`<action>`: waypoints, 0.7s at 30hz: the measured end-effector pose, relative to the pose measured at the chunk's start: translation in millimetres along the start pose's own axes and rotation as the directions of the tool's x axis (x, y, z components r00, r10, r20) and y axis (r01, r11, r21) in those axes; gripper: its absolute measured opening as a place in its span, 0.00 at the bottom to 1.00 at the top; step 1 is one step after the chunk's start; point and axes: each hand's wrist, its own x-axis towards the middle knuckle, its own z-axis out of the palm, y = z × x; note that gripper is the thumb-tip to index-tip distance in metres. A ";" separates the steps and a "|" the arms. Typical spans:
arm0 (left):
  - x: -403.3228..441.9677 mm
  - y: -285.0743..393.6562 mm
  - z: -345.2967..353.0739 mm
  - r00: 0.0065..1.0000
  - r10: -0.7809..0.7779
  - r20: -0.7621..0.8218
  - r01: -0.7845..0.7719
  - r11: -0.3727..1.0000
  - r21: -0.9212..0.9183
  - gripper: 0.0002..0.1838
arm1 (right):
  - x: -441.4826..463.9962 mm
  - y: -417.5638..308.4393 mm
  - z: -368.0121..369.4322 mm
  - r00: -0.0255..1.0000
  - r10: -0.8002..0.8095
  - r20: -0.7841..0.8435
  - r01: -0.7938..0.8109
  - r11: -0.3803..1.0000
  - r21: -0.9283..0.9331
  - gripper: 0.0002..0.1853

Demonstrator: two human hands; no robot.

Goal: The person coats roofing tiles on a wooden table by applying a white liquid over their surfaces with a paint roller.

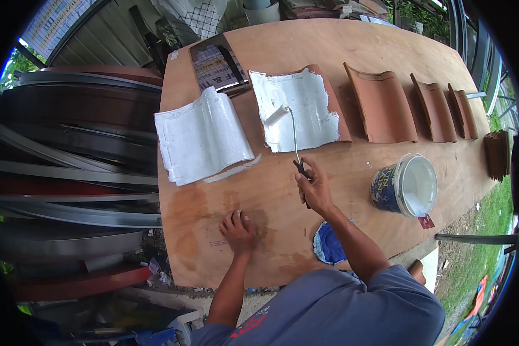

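My right hand (315,189) grips the black handle of a small paint roller (278,115). The roller's white sleeve rests on a curved clay roof tile (305,92). White paint covers most of that tile, while its right side and a strip along the top show bare terracotta. Lying on the wooden board, my left hand (238,232) holds nothing, its fingers apart. To the left of the roller, another roof tile (203,138) is coated white all over, with a white smear on the wood by its lower right edge.
Three bare terracotta tiles (382,108) line the right side, with stacked brown pieces (496,155) beyond. An open paint bucket (386,189) stands right of my hand. A blue round lid (330,245) lies by my forearm. A glossy dark panel (213,64) lies behind; metal sheets (75,150) are left.
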 end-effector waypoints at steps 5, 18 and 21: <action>0.4 2.8 -2.5 1.000 -0.006 0.011 0.006 1.000 0.002 0.21 | -34.8 -11.1 -7.3 0.960 0.234 0.154 -0.281 0.801 0.529 0.26; 2.6 6.2 -3.7 1.000 0.017 0.019 -0.018 0.999 0.030 0.20 | 125.2 -13.1 4.0 0.866 0.239 0.440 -0.478 0.658 0.582 0.15; 2.9 5.1 -1.6 0.999 0.031 0.008 -0.032 0.999 0.026 0.20 | 164.8 -28.3 9.5 0.908 0.238 0.345 -0.402 0.729 0.555 0.15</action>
